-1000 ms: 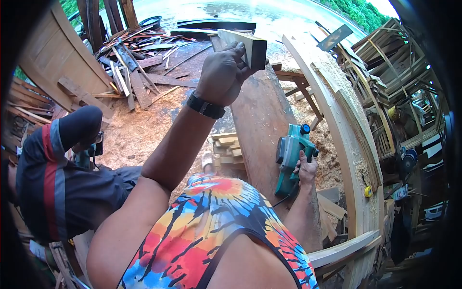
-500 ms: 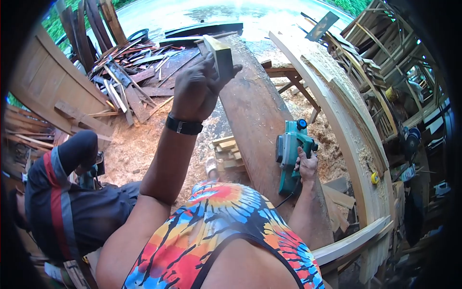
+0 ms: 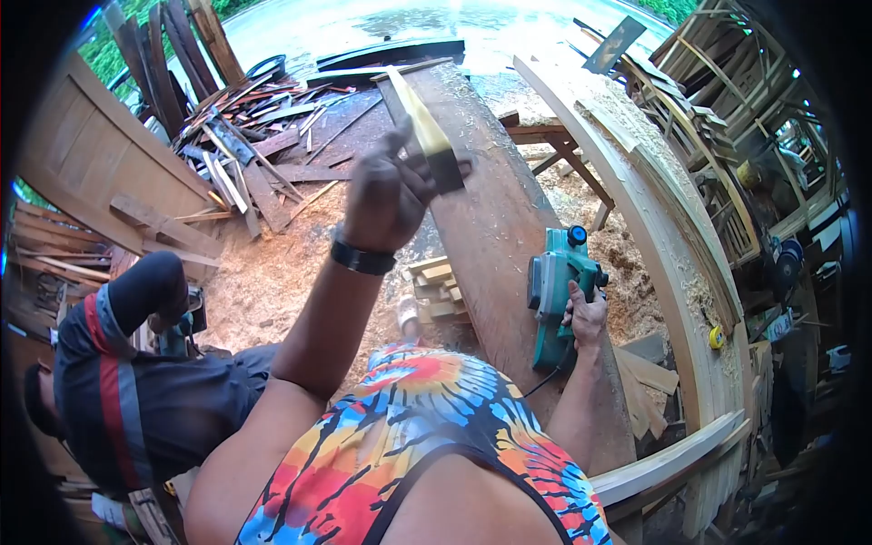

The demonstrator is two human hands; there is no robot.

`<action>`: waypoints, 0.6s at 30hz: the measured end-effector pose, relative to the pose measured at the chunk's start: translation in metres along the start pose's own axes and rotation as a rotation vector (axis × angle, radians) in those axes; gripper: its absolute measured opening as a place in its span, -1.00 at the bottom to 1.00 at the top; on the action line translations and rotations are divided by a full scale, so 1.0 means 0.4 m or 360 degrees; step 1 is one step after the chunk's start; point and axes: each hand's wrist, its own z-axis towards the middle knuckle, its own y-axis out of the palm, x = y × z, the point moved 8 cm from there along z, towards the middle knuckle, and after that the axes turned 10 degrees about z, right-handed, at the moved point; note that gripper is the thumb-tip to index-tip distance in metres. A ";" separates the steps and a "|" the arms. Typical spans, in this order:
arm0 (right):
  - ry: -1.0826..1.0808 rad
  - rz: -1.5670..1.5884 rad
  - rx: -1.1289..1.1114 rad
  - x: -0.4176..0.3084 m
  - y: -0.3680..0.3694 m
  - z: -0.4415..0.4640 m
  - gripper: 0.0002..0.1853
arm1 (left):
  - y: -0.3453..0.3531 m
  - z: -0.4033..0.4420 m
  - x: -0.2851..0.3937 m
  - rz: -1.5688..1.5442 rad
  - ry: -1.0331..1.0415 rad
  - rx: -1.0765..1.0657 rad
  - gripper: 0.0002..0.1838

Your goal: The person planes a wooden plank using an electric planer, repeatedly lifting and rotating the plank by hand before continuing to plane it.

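Two hands, both occupied. The left hand (image 3: 389, 195), blurred, grips one piece of wood (image 3: 427, 127) by its near end between thumb and fingers, in front of the body and, as seen from the head, over the left edge of the surface (image 3: 495, 254). The right hand (image 3: 586, 316) is closed round the handle of one planer (image 3: 549, 313), which appears to rest on the surface near its right edge.

Change: over the last second the wood sits lower in view and is turned so its pale long side shows along with the dark end. The planer keeps its place on the surface. Judgement: the wood is being handled in the air, with no planing under way.

Counts: one wristband (image 3: 363, 258), one yellow tape measure (image 3: 716, 337), one co-worker (image 3: 100, 381) at left, one large panel (image 3: 100, 168). Short blocks (image 3: 440, 289) beside the surface: several, overlapping, exact number unclear. Scrap pile (image 3: 263, 123): too tangled to count.
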 end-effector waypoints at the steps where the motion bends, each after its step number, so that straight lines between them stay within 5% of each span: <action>1: 0.0005 0.0009 -0.0008 -0.001 0.001 0.003 -0.58 | -0.011 0.004 -0.047 0.0071 -0.0081 0.0022 -0.24; 2: 0.0014 0.0015 -0.0016 0.000 0.002 0.004 -0.57 | -0.044 0.028 -0.135 -0.0021 -0.0342 0.0183 -0.20; 4: 0.0028 0.0024 -0.0029 -0.003 0.004 -0.001 -0.57 | -0.129 0.084 -0.344 0.0191 -0.0495 0.0034 -0.42; 5: 0.0027 0.0033 -0.0035 -0.008 0.008 -0.003 -0.58 | -0.129 0.066 -0.395 0.0454 -0.0618 0.0282 -0.42; 7: 0.0038 0.0021 -0.0039 -0.006 0.008 -0.002 -0.58 | -0.181 0.041 -0.586 0.0572 -0.0760 0.0351 -0.26; 10: 0.0031 -0.0017 -0.0030 0.004 -0.004 0.001 -0.57 | -0.275 0.033 -0.793 0.1255 -0.0526 0.0574 0.01; 11: 0.0016 0.0025 -0.0058 0.000 0.007 0.012 -0.56 | -0.284 0.027 -0.808 0.1418 -0.0390 0.0583 0.05; 14: 0.0082 0.0095 -0.0130 0.018 -0.003 0.004 -0.51 | -0.214 -0.031 -0.698 0.2199 -0.0722 0.0628 0.01; 18: 0.0151 0.0273 -0.0277 0.022 -0.011 0.007 -0.47 | -0.273 0.031 -0.791 0.2331 -0.0478 0.0549 0.05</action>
